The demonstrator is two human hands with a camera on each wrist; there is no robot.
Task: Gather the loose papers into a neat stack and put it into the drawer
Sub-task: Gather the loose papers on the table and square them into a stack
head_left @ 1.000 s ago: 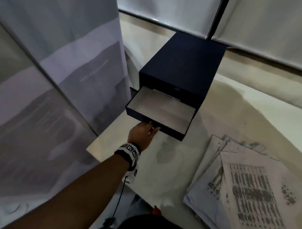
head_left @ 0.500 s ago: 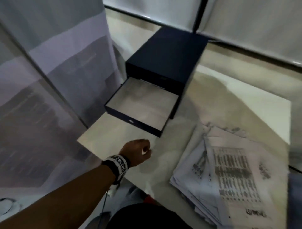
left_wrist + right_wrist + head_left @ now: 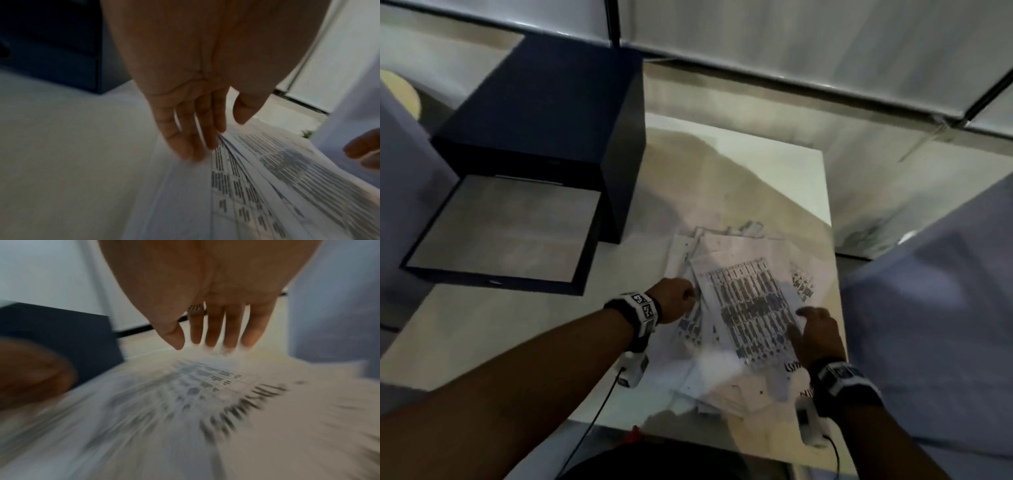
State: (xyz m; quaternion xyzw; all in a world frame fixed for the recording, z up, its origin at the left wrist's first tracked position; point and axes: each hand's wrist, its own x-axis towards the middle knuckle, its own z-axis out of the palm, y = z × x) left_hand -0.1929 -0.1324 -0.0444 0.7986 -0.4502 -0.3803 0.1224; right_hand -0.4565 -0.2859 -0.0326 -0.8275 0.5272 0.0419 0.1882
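Note:
A loose, fanned pile of printed papers [image 3: 750, 308] lies on the pale table [image 3: 500, 335], right of centre. My left hand [image 3: 676, 301] is at the pile's left edge. In the left wrist view its fingers [image 3: 197, 138] point straight down and touch the fanned sheet edges [image 3: 267, 186], thumb apart. My right hand [image 3: 816, 330] rests on the pile's right side, with its fingers [image 3: 216, 334] straight over the blurred sheets [image 3: 185, 402]. The dark blue drawer [image 3: 482, 277] stands pulled out with its grey inside bare.
The drawer belongs to a dark blue box cabinet [image 3: 551, 102] at the table's back left, also visible as the cabinet [image 3: 51, 48] in the left wrist view. The table ends just right of the papers and near my body. Grey-blue upholstered surfaces [image 3: 928, 325] flank it.
My left hand has let go of the drawer front and moved right to the papers' left edge. The right hand has come into view on the pile. The drawer is further out.

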